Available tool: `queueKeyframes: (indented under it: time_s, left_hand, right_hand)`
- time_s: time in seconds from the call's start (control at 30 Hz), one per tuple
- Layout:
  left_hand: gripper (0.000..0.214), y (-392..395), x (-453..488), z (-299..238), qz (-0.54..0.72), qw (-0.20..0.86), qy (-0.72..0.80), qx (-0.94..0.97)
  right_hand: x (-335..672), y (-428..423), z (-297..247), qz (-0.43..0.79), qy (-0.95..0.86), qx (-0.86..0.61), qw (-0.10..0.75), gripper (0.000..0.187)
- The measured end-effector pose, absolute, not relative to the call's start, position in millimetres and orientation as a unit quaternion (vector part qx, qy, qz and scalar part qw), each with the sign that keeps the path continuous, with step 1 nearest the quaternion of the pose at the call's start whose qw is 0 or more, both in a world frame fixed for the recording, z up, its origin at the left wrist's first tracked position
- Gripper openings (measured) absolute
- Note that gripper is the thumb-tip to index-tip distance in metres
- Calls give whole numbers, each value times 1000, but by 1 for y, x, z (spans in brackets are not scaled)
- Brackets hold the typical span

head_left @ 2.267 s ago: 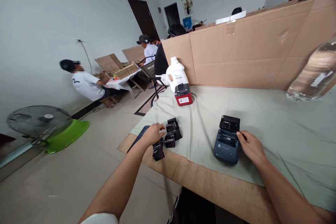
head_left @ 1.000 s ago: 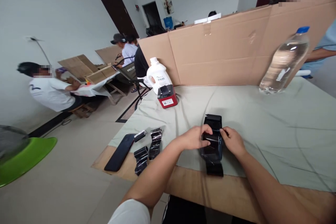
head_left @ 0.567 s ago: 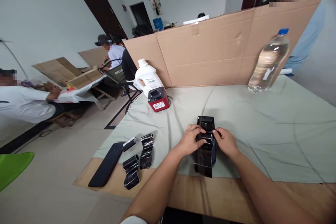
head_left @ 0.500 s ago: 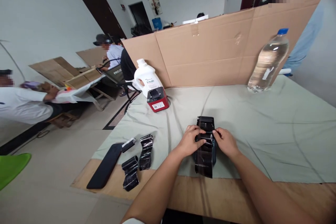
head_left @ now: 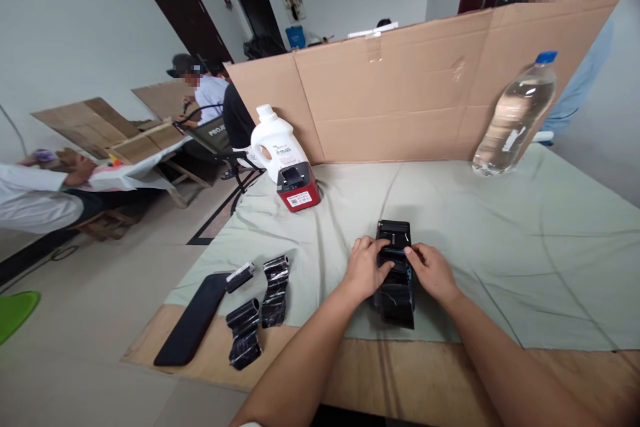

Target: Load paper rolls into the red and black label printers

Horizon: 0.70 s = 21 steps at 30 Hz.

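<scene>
In front of me on the cloth lies a small black device (head_left: 395, 233) like a label printer, its top opened. A roll of shiny black ribbon (head_left: 399, 303) sits across it, with a loose length hanging over the near end. My left hand (head_left: 367, 267) is closed on the roll's left side, index finger and thumb over the device. At the right end, my right hand (head_left: 433, 270) has thumb and fingers pinched together against the roll and the device's edge. The exact contact under the fingers is partly hidden.
Left lie two crinkled black ribbon rolls (head_left: 243, 333) (head_left: 276, 290), a small black-and-white roll (head_left: 241, 277) and a dark flat pad (head_left: 193, 320). Behind are a red-and-black box (head_left: 299, 193), white jug (head_left: 277, 140), water bottle (head_left: 517, 120) and cardboard screen (head_left: 390, 107). Other people sit beyond.
The ribbon's hanging end has shifted slightly right and upward, and its roll looks lower in the device. Both hands stay nearly in place. My view has turned slightly.
</scene>
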State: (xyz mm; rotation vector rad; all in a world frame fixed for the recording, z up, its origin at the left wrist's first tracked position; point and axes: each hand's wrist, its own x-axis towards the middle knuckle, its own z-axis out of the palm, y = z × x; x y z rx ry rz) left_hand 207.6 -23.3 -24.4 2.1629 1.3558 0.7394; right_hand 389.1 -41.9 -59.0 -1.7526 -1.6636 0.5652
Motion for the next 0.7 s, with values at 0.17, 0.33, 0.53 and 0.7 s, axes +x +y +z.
queueKeyframes:
  time_s: [0.17,0.33,0.53,0.7]
  left_hand:
    - [30,-18,204,-44,436,366,493,658]
    - [61,-13,202,-45,489,588,412,496]
    - [59,-11,201,-39,523,632,361,444]
    - [40,-13,196,-37,451,465,498,576]
  right_hand:
    - [389,-42,-58,213,-636,-671,316,46]
    - [390,-41,-61,215,-621,-672,341,51]
    - [391,-41,-67,269,-589,-645,406,54]
    - [389,-45,-58,213,-625,-657,364,50]
